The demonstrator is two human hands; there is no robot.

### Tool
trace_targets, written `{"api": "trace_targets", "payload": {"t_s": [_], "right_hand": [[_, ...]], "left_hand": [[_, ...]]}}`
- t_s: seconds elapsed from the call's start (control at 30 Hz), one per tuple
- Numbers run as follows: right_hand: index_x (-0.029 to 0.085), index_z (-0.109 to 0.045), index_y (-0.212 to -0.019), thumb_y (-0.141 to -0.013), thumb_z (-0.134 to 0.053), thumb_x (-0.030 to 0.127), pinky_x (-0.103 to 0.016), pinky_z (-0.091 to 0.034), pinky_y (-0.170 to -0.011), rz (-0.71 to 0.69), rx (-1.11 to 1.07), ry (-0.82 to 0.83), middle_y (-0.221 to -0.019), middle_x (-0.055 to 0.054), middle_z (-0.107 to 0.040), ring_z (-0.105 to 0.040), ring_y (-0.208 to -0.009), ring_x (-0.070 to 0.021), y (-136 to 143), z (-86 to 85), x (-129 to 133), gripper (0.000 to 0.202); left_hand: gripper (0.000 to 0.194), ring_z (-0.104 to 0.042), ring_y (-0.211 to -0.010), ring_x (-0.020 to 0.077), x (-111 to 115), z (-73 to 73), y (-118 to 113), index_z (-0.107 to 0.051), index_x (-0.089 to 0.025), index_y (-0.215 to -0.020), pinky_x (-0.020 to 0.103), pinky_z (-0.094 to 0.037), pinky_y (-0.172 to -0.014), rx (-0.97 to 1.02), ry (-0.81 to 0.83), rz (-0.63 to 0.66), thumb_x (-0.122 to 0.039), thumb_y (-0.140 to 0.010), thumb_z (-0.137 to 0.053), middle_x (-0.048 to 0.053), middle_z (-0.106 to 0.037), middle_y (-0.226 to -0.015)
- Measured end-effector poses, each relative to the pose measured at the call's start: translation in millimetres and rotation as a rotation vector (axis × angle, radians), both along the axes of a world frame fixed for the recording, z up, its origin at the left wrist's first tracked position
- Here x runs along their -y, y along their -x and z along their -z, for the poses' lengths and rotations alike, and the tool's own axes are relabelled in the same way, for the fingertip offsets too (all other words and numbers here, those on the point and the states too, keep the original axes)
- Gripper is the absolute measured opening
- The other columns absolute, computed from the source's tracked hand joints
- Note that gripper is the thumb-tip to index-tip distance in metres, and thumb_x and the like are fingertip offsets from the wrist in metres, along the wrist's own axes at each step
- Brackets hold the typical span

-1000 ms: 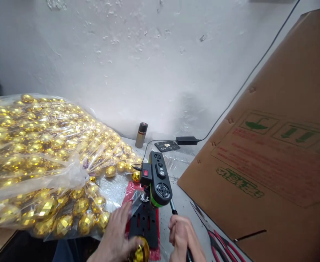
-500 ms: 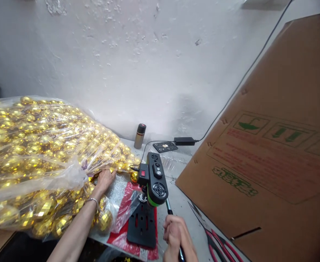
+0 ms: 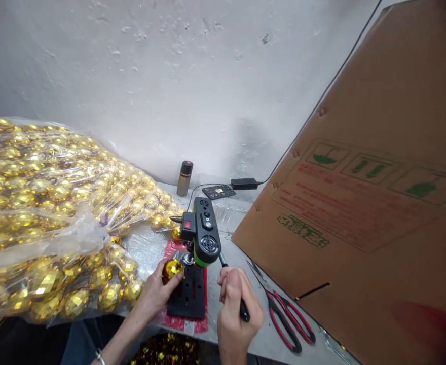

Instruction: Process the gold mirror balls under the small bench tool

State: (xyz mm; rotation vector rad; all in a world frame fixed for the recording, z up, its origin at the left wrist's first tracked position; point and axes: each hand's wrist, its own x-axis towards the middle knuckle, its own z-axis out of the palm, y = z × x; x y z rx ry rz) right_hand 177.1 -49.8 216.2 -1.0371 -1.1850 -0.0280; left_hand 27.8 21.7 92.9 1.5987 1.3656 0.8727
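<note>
My left hand (image 3: 160, 288) grips a shiny gold mirror ball (image 3: 174, 270) and holds it over the black slotted base of a small bench drill press (image 3: 208, 230), just left of and below its head. The fingers of my right hand (image 3: 238, 304) wrap round the black-tipped lever handle (image 3: 245, 310) at the right side of the machine. Beside my left arm lies a large clear plastic bag (image 3: 74, 238) full of gold mirror balls. Another gold ball (image 3: 176, 233) rests behind the machine, partly hidden. Red plastic sheeting (image 3: 169, 319) lies under the base.
Red-and-black scissors (image 3: 284, 314) lie right of my right hand. A big cardboard box (image 3: 360, 203) stands at the right. Against the wall are a dark-capped bottle (image 3: 185, 178), a phone-like black slab (image 3: 219, 191) and a power adapter (image 3: 245, 183). Gold scraps (image 3: 165, 350) sit below the table edge.
My left hand has come away from the bag's opening with a gold ball and brought it to the machine. My right hand stays on the lever handle. The view has shifted slightly.
</note>
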Motion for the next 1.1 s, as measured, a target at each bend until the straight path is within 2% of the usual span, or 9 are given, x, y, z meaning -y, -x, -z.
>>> {"api": "trace_targets", "payload": {"t_s": [0.13, 0.33, 0.5, 0.67, 0.8, 0.93, 1.1], "right_hand": [[0.021, -0.054, -0.076, -0.106, -0.047, 0.011, -0.023, -0.041, -0.056, -0.013, 0.05, -0.014, -0.067, 0.003, -0.054, -0.054, -0.061, -0.0105, -3, 0.9, 2, 0.033], [0.021, -0.055, -0.078, -0.106, -0.047, 0.009, -0.024, -0.041, -0.056, -0.005, 0.055, -0.013, -0.069, 0.003, -0.053, -0.053, -0.061, -0.0105, -3, 6.2, 4, 0.031], [0.021, -0.056, -0.079, -0.105, -0.046, 0.008, -0.025, -0.041, -0.056, -0.011, 0.082, -0.009, -0.069, 0.003, -0.05, -0.053, -0.061, -0.0111, -3, 7.1, 6, 0.031], [0.021, -0.056, -0.079, -0.104, -0.045, 0.006, -0.025, -0.042, -0.056, -0.005, 0.089, -0.014, -0.068, 0.003, -0.052, -0.053, -0.061, -0.0113, -3, 7.0, 6, 0.031], [0.021, -0.055, -0.08, -0.104, -0.044, 0.006, -0.024, -0.041, -0.055, -0.015, 0.106, -0.015, -0.068, 0.003, -0.054, -0.054, -0.059, -0.0106, -4, 9.4, 7, 0.031], [0.022, -0.054, -0.078, -0.103, -0.044, 0.006, -0.024, -0.042, -0.055, -0.011, 0.137, -0.022, -0.068, 0.002, -0.055, -0.055, -0.059, -0.0114, -6, 22.7, 9, 0.031], [0.023, -0.05, -0.077, -0.105, -0.04, 0.012, -0.024, -0.041, -0.053, 0.037, 0.195, -0.04, -0.068, 0.003, -0.056, -0.056, -0.058, -0.0112, -7, 51.3, 9, 0.032]], "left_hand": [[0.055, -0.073, -0.118, 0.0331, 7, 26.7, -15, -0.065, -0.02, -0.133, 0.049, -0.059, -0.103, -0.056, -0.173, 0.048, -0.044, -0.085, -0.073, 0.014, -0.077, -0.127], [0.054, -0.07, -0.119, 0.0349, 6, 41.3, -26, -0.064, -0.02, -0.135, 0.054, -0.058, -0.104, -0.156, -0.342, 0.145, -0.024, -0.082, -0.074, 0.015, -0.075, -0.128], [0.056, -0.069, -0.115, 0.0342, 8, 39.0, -36, -0.066, -0.019, -0.132, 0.052, -0.057, -0.102, -0.234, -0.359, 0.168, -0.016, -0.077, -0.075, 0.014, -0.073, -0.124], [0.048, -0.069, -0.108, 0.0333, 1, 28.9, -40, -0.068, -0.02, -0.124, 0.048, -0.056, -0.094, -0.263, -0.294, 0.202, -0.026, -0.078, -0.079, 0.011, -0.073, -0.114], [0.042, -0.068, -0.105, 0.0342, 2, 27.1, -39, -0.07, -0.021, -0.117, 0.048, -0.053, -0.094, -0.267, -0.275, 0.201, -0.031, -0.078, -0.079, 0.009, -0.074, -0.108], [0.041, -0.068, -0.101, 0.0333, 4, 29.3, -37, -0.07, -0.022, -0.114, 0.047, -0.053, -0.092, -0.257, -0.264, 0.199, -0.03, -0.075, -0.079, 0.008, -0.074, -0.104], [0.041, -0.067, -0.102, 0.0342, 4, 28.8, -38, -0.07, -0.022, -0.114, 0.049, -0.051, -0.094, -0.233, -0.238, 0.191, -0.032, -0.075, -0.079, 0.008, -0.075, -0.105]]}}
